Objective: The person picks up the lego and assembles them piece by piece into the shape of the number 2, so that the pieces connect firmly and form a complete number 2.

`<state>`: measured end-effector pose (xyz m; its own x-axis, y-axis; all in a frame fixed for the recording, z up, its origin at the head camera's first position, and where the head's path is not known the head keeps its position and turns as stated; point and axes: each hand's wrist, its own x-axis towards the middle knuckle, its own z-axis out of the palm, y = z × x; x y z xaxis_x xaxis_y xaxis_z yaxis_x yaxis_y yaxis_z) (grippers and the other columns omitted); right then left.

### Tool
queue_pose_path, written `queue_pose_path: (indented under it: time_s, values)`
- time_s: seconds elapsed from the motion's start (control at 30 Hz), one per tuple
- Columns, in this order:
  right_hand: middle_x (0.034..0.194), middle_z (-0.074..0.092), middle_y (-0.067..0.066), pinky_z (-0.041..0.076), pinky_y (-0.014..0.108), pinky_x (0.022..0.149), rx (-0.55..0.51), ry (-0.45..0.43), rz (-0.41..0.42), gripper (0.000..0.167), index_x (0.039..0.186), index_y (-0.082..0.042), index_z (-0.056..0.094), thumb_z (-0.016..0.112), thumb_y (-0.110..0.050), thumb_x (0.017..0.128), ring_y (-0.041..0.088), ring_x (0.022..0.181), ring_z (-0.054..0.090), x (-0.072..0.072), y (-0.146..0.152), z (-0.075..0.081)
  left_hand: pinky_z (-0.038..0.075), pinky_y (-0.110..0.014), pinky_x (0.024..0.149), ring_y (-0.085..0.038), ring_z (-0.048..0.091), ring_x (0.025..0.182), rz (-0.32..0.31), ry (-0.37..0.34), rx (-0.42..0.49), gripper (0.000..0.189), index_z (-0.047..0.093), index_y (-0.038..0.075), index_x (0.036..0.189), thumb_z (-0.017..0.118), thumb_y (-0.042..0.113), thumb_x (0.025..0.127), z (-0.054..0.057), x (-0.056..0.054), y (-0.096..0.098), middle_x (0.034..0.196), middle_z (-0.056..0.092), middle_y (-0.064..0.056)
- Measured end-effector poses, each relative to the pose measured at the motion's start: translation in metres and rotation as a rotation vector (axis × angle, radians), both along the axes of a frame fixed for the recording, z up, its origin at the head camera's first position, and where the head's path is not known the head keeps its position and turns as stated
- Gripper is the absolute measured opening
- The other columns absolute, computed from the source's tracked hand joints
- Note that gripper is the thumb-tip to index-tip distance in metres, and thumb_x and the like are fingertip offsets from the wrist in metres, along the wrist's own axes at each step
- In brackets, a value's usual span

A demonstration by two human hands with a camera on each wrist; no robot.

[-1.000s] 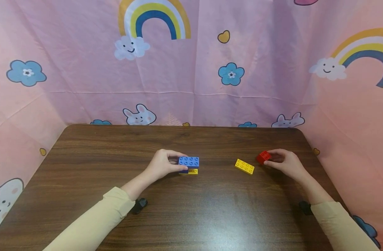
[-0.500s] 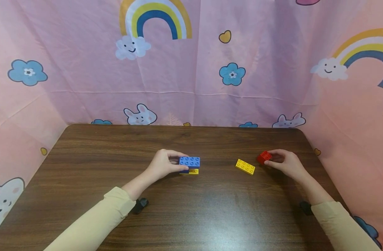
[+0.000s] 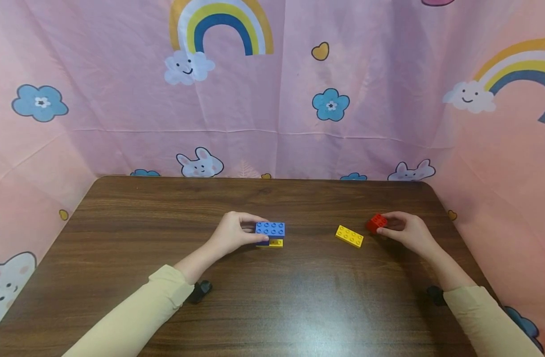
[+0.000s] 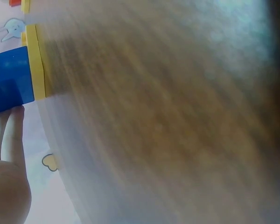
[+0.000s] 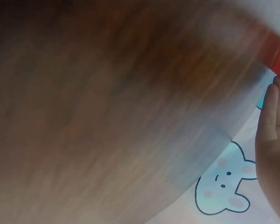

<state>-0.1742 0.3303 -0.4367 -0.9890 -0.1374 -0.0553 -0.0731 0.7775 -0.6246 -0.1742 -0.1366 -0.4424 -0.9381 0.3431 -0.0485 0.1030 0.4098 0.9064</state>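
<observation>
bricks (image 3: 270,228) (image 3: 377,222) in both hands (image 3: 230,232) (image 3: 409,233)

Blue brick (image 3: 271,229), red brick (image 3: 376,223): smooth plastic; tabletop (image 3: 308,287): wood-grained (glossy patch); backdrop (image 3: 250,99): creased cloth.

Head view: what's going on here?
A person is handling toy bricks at a table. The left hand grips the blue part of a stack, with a yellow base under it. The right hand holds a red brick. A loose yellow brick lies between the hands, nearer the right, touched by neither.
</observation>
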Motion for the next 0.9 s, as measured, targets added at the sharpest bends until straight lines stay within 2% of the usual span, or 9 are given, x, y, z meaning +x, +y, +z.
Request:
queue_pose_path:
  time_s: [0.3,0.7,0.9]
  values:
    - [0.125,0.070,0.033,0.068,0.044,0.083,-0.005,0.023,0.004,0.048,0.133,0.008,0.066,0.082,-0.018,0.095,0.044,0.105,0.076,0.000,0.000,0.002,0.066,-0.036,0.090,-0.032,0.078,0.110,0.003,-0.003,0.002,0.036,0.080,0.003,0.121,0.090,0.012,0.087,0.001,0.000,0.000,0.129,0.074,-0.023]
    - [0.131,0.068,0.033,0.065,0.053,0.089,0.005,0.042,0.000,0.050,0.134,0.006,0.066,0.083,-0.020,0.095,0.045,0.107,0.075,-0.003,-0.002,0.009,0.067,-0.034,0.088,-0.032,0.079,0.109,-0.001,0.001,0.015,0.036,0.079,0.002,0.121,0.089,0.010,0.087,-0.001,0.001,0.000,0.127,0.075,-0.024]
    - [0.128,0.070,0.031,0.066,0.051,0.089,-0.004,0.070,0.020,0.047,0.132,0.005,0.068,0.083,-0.019,0.095,0.044,0.107,0.075,-0.006,-0.005,0.011,0.067,-0.034,0.089,-0.032,0.078,0.110,0.001,0.011,-0.002,0.036,0.080,0.003,0.120,0.090,0.011,0.086,0.000,0.001,0.000,0.127,0.075,-0.023]
